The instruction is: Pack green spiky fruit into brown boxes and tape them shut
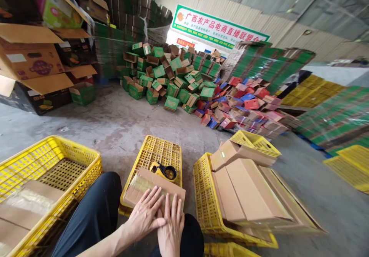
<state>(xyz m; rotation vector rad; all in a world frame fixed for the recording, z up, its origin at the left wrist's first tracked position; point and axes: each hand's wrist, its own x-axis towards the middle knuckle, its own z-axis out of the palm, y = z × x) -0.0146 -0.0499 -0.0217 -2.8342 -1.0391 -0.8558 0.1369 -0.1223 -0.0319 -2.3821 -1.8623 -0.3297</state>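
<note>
A small brown cardboard box [144, 178] with clear tape along its left part rests on an upturned yellow plastic crate [168, 147] between my knees. My left hand [148, 214] lies flat on the box with its fingers stretched out. Beside it, my right hand [170, 224] also presses flat on the box, fingers extended, the two thumbs close together. Just behind the box, a yellow and black tape dispenser [163, 171] sits on the crate. The lower front of the box is hidden by my hands.
To the left stands a yellow crate [54, 143] with a taped carton [29, 203] inside. On the right, another yellow crate [206, 195] holds flattened cardboard [253, 187]. Green boxes [171, 102] and red and blue boxes [230, 107] are heaped ahead; open cartons [34, 60] stack at left.
</note>
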